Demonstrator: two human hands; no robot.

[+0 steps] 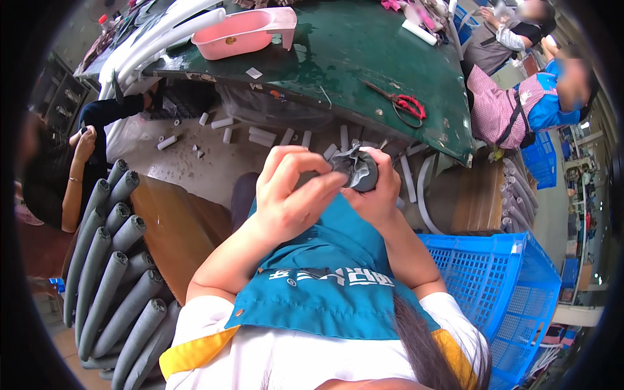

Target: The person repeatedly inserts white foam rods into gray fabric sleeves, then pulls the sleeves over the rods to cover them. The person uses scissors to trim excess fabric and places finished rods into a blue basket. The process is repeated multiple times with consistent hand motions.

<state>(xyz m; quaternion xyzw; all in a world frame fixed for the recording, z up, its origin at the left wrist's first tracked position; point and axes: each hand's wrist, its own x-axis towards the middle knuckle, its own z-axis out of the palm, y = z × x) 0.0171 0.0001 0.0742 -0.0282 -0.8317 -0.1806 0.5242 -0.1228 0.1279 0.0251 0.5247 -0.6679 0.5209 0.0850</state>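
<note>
In front of my apron is a grey cloth-covered tube (366,174), its end turned up toward me with loose, crumpled fabric gathered around the opening. My right hand (382,185) wraps around the tube's side just below that end. The fingers of my left hand (289,192) are bent and pinched together at the ruffled cloth edge, slightly blurred. Most of the tube's length is hidden behind my hands and the apron.
Ahead stands a green table (318,62) bearing red-handled scissors (406,109), a pink plastic tub (234,44) and white foam tubes (166,36). Grey covered tubes (107,289) stand at left, a blue crate (484,260) at right. White offcuts (262,135) litter the floor. Co-workers sit either side.
</note>
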